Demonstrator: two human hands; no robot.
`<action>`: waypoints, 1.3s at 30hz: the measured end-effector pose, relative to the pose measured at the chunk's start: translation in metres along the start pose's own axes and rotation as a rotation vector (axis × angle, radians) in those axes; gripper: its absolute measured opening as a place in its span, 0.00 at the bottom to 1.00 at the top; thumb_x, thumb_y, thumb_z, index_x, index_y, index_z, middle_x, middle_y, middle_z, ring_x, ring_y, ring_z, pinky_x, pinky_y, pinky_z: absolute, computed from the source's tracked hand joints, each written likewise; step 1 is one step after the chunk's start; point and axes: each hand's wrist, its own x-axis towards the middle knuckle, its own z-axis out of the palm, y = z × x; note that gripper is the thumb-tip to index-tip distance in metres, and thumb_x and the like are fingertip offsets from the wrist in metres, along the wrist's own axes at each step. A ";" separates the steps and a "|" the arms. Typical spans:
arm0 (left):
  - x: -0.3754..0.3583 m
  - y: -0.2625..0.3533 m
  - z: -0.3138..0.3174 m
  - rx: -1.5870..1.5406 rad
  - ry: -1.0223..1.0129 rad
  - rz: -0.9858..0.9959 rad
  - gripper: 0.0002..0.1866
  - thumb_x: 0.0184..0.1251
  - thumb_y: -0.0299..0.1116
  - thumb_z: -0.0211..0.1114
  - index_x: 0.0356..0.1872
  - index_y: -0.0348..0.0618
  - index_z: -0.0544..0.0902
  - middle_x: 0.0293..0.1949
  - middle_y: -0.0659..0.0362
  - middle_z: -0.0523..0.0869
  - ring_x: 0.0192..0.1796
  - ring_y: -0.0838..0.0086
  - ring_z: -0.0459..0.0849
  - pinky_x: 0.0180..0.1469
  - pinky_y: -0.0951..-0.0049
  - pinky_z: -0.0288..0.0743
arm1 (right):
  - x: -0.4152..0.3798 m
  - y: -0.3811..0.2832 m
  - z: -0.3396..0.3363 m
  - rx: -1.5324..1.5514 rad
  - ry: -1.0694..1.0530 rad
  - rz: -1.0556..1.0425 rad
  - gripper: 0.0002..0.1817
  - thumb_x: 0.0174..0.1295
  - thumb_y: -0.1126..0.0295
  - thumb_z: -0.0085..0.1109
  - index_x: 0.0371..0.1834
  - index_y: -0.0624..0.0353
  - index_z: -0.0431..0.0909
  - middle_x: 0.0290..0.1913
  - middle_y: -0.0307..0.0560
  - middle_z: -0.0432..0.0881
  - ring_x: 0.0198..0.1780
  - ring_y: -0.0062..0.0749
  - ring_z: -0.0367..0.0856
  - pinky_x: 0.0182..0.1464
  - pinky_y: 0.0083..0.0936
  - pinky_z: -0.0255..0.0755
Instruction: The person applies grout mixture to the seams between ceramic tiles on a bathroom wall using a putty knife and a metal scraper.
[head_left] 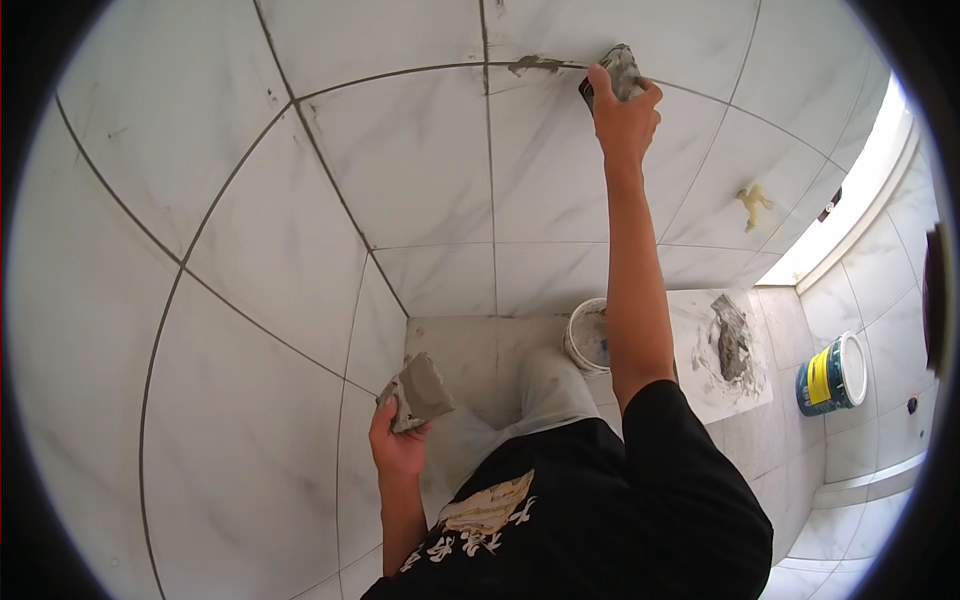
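Observation:
My right hand (pixel 628 125) is raised to the tiled wall (pixel 560 170), fingers closed round a flat scraper (pixel 622 68) smeared with grey grout. The scraper lies at a horizontal tile joint; its exact edge is hard to make out. Just left of it, a dark patch of wet grout (pixel 535 65) sits on that joint. Lower down, near the wall corner, my left hand (pixel 400 448) grips a flat square plate (pixel 422 390) with grey grout on its face. The thumb is on the plate's near edge; the other fingers are mostly hidden behind it.
A white bucket (pixel 585 335) stands on the floor, partly behind my right forearm. Right of it lies a pale board (pixel 690 310) bearing a heap of grey grout (pixel 735 340). A green tub with a yellow label (pixel 820 378) stands farther right. A yellowish fitting (pixel 755 207) marks the wall.

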 end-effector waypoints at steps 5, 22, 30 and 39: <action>0.001 0.002 0.003 0.025 -0.022 -0.012 0.21 0.74 0.34 0.55 0.64 0.34 0.74 0.53 0.50 0.87 0.46 0.64 0.91 0.38 0.65 0.92 | -0.041 -0.028 0.065 0.059 -0.127 0.019 0.50 0.55 0.38 0.69 0.68 0.61 0.57 0.59 0.81 0.67 0.57 0.71 0.75 0.58 0.52 0.74; -0.004 -0.025 0.019 -0.005 -0.008 0.090 0.26 0.71 0.35 0.58 0.68 0.36 0.70 0.57 0.51 0.84 0.47 0.66 0.90 0.34 0.67 0.91 | -0.008 -0.073 0.008 0.392 -0.665 -0.481 0.37 0.57 0.61 0.70 0.70 0.57 0.68 0.50 0.55 0.75 0.48 0.44 0.77 0.44 0.35 0.77; 0.010 -0.043 0.048 -0.020 -0.045 0.112 0.26 0.69 0.34 0.59 0.66 0.35 0.72 0.52 0.51 0.86 0.44 0.67 0.91 0.33 0.66 0.91 | 0.047 -0.118 0.012 -0.529 -0.378 -1.731 0.35 0.50 0.70 0.75 0.65 0.44 0.76 0.56 0.54 0.74 0.55 0.48 0.76 0.53 0.38 0.75; 0.007 -0.039 0.022 0.020 0.007 0.073 0.27 0.68 0.35 0.61 0.65 0.35 0.73 0.51 0.51 0.86 0.43 0.68 0.91 0.32 0.67 0.91 | 0.027 -0.094 0.006 -0.926 -0.460 -1.473 0.28 0.55 0.61 0.71 0.61 0.47 0.80 0.50 0.59 0.74 0.53 0.53 0.76 0.47 0.43 0.81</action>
